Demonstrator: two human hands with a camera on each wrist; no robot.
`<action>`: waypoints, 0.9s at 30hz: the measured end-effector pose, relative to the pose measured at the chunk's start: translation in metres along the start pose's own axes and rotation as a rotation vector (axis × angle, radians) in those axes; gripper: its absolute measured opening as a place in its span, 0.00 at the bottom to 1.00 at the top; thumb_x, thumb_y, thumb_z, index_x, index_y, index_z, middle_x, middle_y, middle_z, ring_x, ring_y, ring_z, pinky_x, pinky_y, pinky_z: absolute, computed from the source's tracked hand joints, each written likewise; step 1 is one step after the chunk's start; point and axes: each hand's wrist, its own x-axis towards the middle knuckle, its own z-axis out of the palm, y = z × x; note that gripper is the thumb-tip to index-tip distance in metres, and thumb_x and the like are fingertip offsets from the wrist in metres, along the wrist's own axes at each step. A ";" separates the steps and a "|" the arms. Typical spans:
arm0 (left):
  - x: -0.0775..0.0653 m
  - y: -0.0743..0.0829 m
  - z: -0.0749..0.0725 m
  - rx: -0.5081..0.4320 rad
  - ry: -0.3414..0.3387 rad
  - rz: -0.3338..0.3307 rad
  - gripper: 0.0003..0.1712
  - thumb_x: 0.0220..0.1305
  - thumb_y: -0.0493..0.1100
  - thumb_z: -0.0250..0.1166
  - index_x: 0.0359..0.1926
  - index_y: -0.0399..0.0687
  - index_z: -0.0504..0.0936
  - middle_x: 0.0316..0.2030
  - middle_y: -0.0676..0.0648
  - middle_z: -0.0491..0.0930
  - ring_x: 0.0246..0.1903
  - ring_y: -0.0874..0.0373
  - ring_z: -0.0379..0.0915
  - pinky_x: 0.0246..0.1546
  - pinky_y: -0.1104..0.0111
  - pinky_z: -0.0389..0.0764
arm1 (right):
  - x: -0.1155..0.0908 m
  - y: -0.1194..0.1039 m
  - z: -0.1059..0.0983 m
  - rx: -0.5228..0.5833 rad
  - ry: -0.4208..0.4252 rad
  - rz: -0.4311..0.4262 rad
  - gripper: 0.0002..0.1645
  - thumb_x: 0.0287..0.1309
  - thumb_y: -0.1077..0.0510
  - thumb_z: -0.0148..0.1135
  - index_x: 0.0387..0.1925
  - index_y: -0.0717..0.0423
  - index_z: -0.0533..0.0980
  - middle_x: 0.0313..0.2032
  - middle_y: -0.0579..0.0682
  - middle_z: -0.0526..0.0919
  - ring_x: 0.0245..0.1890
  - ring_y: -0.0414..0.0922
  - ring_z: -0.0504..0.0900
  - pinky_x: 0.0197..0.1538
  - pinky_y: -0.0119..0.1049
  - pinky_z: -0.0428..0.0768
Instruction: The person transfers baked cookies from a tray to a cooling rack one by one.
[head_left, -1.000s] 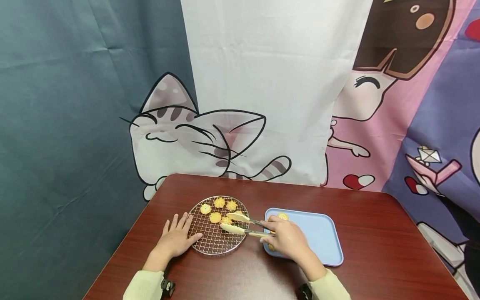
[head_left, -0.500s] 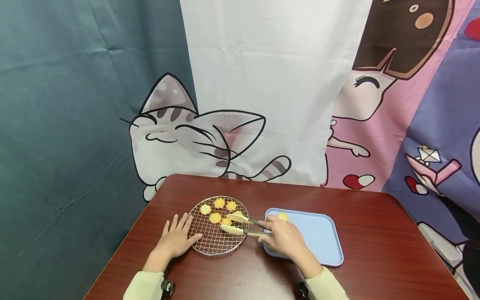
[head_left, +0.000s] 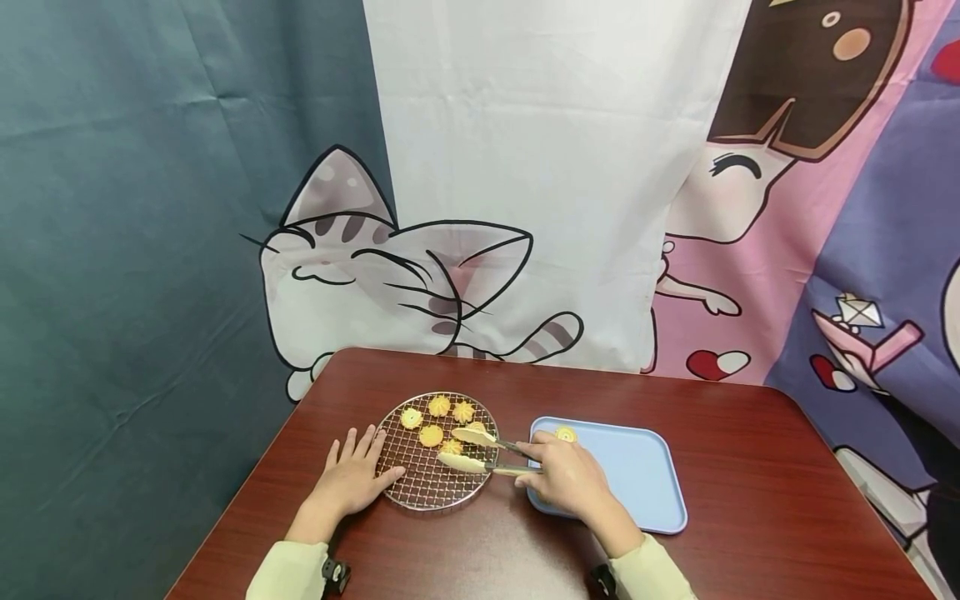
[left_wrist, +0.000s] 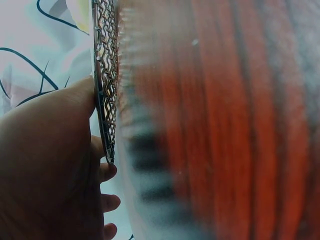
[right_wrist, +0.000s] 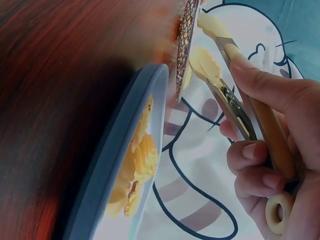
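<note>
A round wire cooling rack [head_left: 420,492] holds several yellow star-shaped cookies [head_left: 431,436]. My left hand [head_left: 347,481] lies spread at its left rim; in the left wrist view the thumb [left_wrist: 80,95] rests against the rack. In my right hand [head_left: 573,475] are metal tongs [head_left: 512,470] with pale yellow tips. Thumb and curled fingers wrap the handles, as the right wrist view shows. The two tips stand apart over the right side of the rack, partly covering cookies there. Beneath the right hand is a light blue tray [head_left: 645,479] with several cookies [right_wrist: 145,155] at its left end.
Both the rack and the tray stand on a reddish-brown wooden table [head_left: 480,550], with a narrow strip of tabletop between them. A printed cloth backdrop [head_left: 555,167] with a cartoon cat hangs behind the table's far edge.
My right hand has shifted slightly left with the tongs, and the tips have spread a little wider over the rack. The left hand stays in place.
</note>
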 end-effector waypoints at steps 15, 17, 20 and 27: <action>-0.001 0.001 -0.002 -0.014 -0.008 0.002 0.49 0.72 0.67 0.53 0.78 0.37 0.57 0.77 0.32 0.51 0.76 0.28 0.38 0.72 0.34 0.38 | -0.011 0.007 -0.008 0.006 0.052 0.003 0.30 0.43 0.43 0.82 0.52 0.43 0.87 0.36 0.35 0.79 0.26 0.38 0.78 0.27 0.37 0.76; -0.001 0.001 -0.001 -0.013 -0.007 0.001 0.48 0.73 0.67 0.53 0.78 0.37 0.57 0.77 0.32 0.51 0.76 0.28 0.37 0.72 0.34 0.38 | -0.014 0.009 -0.009 0.005 0.062 0.001 0.30 0.43 0.44 0.82 0.51 0.42 0.87 0.36 0.35 0.80 0.27 0.38 0.79 0.27 0.36 0.76; 0.000 -0.001 0.000 -0.010 -0.008 0.000 0.48 0.73 0.67 0.53 0.78 0.37 0.56 0.78 0.32 0.50 0.76 0.28 0.37 0.72 0.34 0.37 | -0.019 0.012 -0.013 0.012 0.060 0.021 0.31 0.43 0.43 0.82 0.53 0.41 0.86 0.36 0.35 0.79 0.27 0.38 0.77 0.28 0.36 0.76; 0.001 -0.003 0.002 -0.002 -0.007 0.003 0.48 0.73 0.66 0.53 0.78 0.38 0.55 0.78 0.33 0.50 0.76 0.28 0.37 0.72 0.34 0.37 | -0.028 0.018 -0.022 0.021 0.052 0.079 0.33 0.42 0.40 0.82 0.54 0.42 0.86 0.31 0.35 0.73 0.23 0.36 0.67 0.25 0.34 0.69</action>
